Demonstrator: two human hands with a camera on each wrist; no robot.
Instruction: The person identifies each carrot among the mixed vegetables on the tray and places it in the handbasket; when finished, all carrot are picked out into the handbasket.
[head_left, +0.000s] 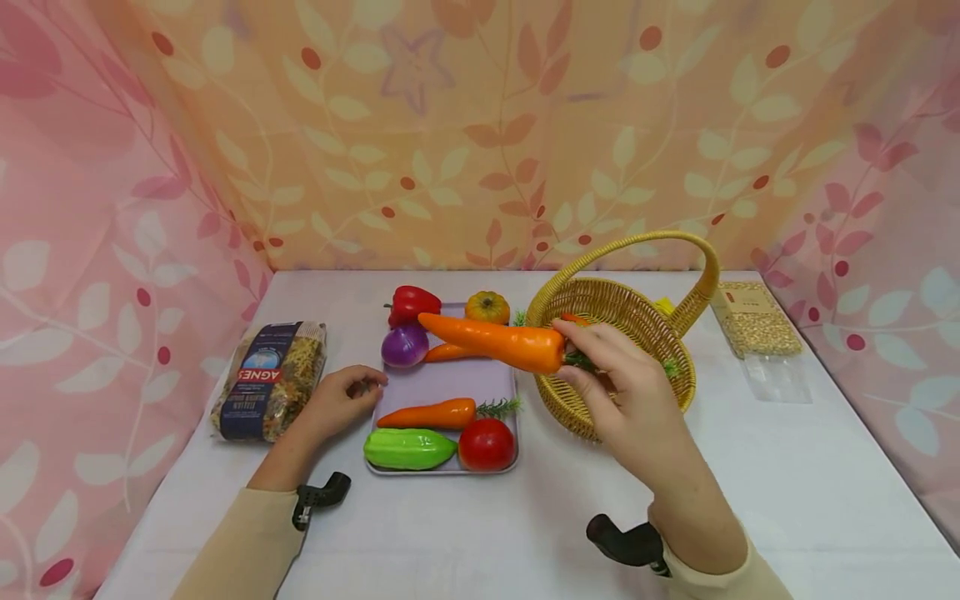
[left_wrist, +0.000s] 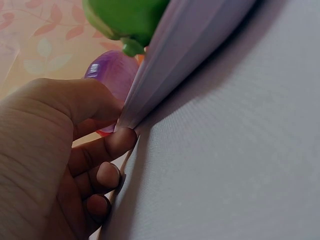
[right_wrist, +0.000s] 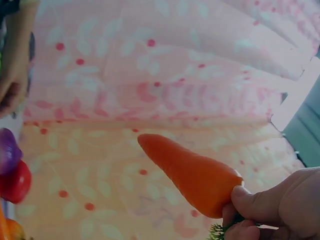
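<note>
My right hand (head_left: 637, 387) pinches an orange carrot (head_left: 495, 340) by its leafy end, above the tray and the wicker basket's near side. In the right wrist view the carrot (right_wrist: 192, 175) points up and left. My left hand (head_left: 348, 404) pinches the left rim of a lilac tray (head_left: 442, 387), thumb and forefinger at the edge (left_wrist: 150, 92). On the tray are a purple onion-like vegetable (head_left: 405, 346), a red bell pepper (head_left: 415, 305), a small pumpkin (head_left: 487, 307), a second carrot (head_left: 427, 415), a green vegetable (head_left: 408, 449) and a tomato (head_left: 487, 444). Another carrot (head_left: 450, 353) lies partly hidden beneath the held one.
The wicker basket (head_left: 555, 400) with its tall handle (head_left: 637, 239) stands right of the tray, with something orange and green inside. A pasta bag (head_left: 270, 379) lies at the left. A bag of grain (head_left: 757, 321) lies at the far right. Patterned cloth surrounds the table.
</note>
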